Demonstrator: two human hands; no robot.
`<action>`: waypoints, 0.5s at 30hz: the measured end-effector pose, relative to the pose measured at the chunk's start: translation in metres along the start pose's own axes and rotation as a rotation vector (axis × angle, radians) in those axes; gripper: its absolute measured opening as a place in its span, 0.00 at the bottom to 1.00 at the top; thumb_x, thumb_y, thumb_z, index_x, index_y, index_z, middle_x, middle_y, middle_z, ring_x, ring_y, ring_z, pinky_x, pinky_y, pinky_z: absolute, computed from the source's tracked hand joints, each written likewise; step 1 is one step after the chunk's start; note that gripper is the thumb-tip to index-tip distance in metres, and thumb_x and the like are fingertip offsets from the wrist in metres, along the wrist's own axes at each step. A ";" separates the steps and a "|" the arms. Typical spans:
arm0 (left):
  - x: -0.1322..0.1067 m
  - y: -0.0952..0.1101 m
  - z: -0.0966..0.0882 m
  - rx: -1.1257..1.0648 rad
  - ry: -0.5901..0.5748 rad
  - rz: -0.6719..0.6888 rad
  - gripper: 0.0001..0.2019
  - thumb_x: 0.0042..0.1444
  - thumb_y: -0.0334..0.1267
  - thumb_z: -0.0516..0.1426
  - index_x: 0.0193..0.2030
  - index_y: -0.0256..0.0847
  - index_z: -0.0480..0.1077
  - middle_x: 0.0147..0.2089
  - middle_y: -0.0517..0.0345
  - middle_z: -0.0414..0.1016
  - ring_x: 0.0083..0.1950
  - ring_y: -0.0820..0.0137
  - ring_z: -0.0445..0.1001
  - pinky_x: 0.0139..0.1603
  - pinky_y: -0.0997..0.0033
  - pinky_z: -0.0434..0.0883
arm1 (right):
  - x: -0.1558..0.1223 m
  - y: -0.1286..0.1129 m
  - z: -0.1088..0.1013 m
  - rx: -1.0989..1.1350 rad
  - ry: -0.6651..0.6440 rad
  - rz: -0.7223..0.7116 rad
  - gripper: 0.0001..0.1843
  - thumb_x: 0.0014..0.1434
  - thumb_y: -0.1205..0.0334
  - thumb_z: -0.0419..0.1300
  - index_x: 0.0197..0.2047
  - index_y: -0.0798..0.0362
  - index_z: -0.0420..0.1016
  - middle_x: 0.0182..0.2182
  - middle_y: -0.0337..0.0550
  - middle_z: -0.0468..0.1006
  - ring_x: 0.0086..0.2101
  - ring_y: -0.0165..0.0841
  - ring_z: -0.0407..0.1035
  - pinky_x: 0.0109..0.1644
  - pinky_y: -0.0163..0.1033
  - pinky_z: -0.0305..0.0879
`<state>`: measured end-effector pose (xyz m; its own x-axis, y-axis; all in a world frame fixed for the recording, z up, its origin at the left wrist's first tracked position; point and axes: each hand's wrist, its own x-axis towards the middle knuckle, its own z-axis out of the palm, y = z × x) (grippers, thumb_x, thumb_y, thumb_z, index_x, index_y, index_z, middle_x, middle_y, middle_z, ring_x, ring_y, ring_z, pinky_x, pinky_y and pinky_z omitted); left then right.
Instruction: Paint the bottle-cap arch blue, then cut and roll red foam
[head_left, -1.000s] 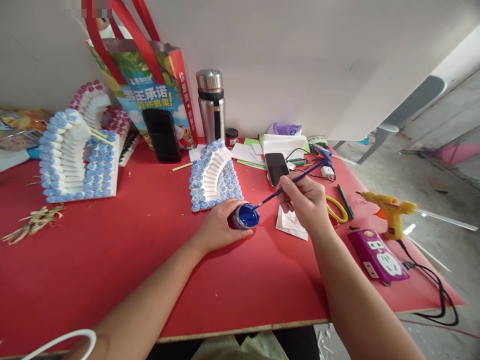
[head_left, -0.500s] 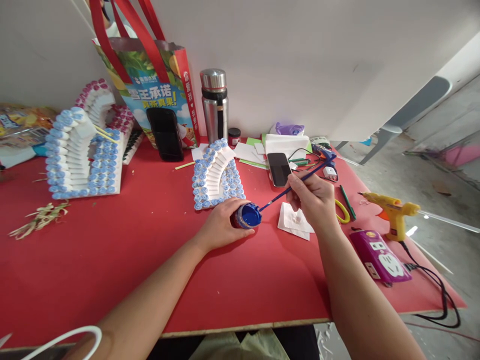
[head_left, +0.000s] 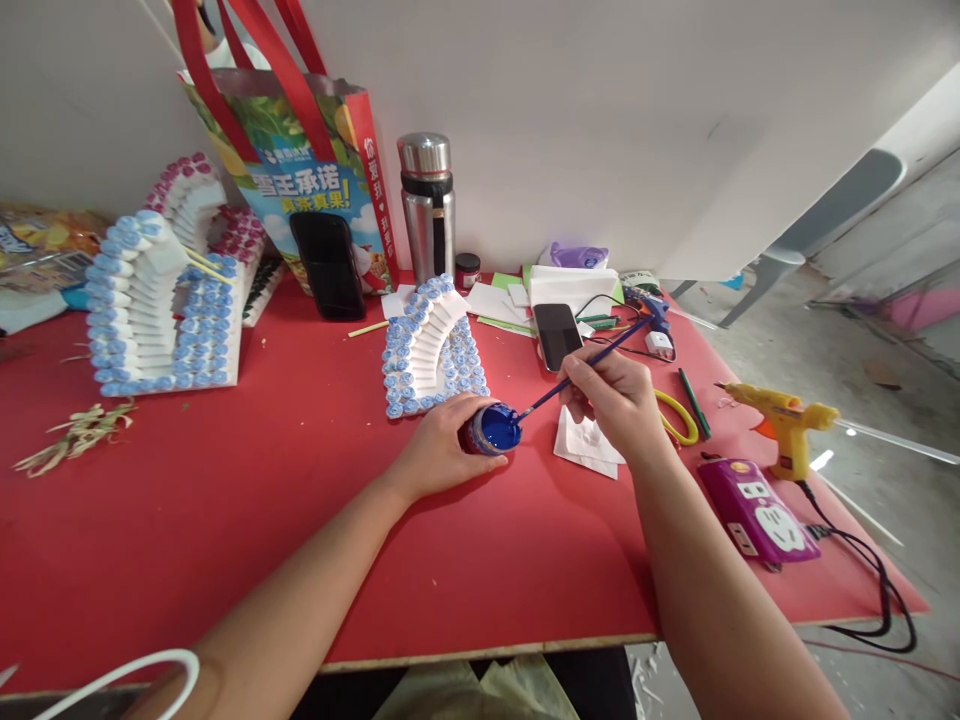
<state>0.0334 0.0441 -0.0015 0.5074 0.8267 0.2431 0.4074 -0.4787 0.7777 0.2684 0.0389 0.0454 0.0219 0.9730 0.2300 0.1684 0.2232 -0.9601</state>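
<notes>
At the middle of the red tabletop (head_left: 300, 500), the left hand (head_left: 439, 450) wraps its curled fingers around a small open jar of blue paint (head_left: 493, 430), tipped so its glossy blue inside faces the camera. The right hand (head_left: 611, 395), at three o'clock from the jar, pinches a thin blue paintbrush (head_left: 592, 363) between thumb and fingertips; the bristle end rests at the jar's rim, though whether it touches the paint is hard to tell.

Just beyond the jar at twelve o'clock lies a white stepped model (head_left: 431, 350) edged with blue-and-white rolled discs. A larger one of the same make (head_left: 161, 310) stands at ten o'clock, with a pink-edged piece behind it. A folded white tissue (head_left: 581, 450) lies under the right wrist, and yellow-handled scissors (head_left: 679, 420) curve just past it. A black phone (head_left: 556, 335) lies at one o'clock; another dark phone (head_left: 328, 265) leans on a glossy shopping bag (head_left: 307, 180) with red handles and Chinese lettering that seems to read 雪王承诺. A steel flask (head_left: 426, 205) stands beside the bag. At three o'clock sit a yellow glue gun (head_left: 780, 420) and a purple power strip (head_left: 754, 510) with a black cord.
</notes>
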 end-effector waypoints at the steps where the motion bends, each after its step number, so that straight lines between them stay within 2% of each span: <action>1: 0.000 0.000 0.000 0.000 -0.001 -0.002 0.28 0.46 0.39 0.69 0.55 0.45 0.70 0.55 0.52 0.76 0.56 0.59 0.74 0.60 0.58 0.70 | 0.000 0.001 -0.001 0.002 0.011 0.007 0.14 0.64 0.54 0.61 0.32 0.55 0.72 0.19 0.35 0.73 0.15 0.25 0.63 0.20 0.33 0.56; 10: -0.001 -0.002 0.000 0.010 0.000 0.006 0.28 0.46 0.40 0.70 0.55 0.44 0.70 0.54 0.52 0.76 0.56 0.60 0.74 0.59 0.59 0.70 | 0.001 -0.003 -0.003 0.022 0.124 -0.007 0.12 0.61 0.58 0.62 0.28 0.54 0.72 0.17 0.36 0.72 0.13 0.24 0.61 0.17 0.33 0.54; 15: -0.001 -0.002 0.001 0.014 -0.003 -0.006 0.29 0.46 0.39 0.70 0.56 0.44 0.70 0.55 0.53 0.75 0.56 0.60 0.74 0.60 0.60 0.69 | -0.001 -0.010 -0.001 0.086 0.137 -0.030 0.12 0.61 0.57 0.63 0.28 0.54 0.73 0.16 0.35 0.71 0.13 0.25 0.61 0.17 0.33 0.53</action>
<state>0.0330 0.0436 -0.0042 0.5069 0.8289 0.2365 0.4212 -0.4775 0.7711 0.2674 0.0354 0.0547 0.1529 0.9500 0.2723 0.0865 0.2616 -0.9613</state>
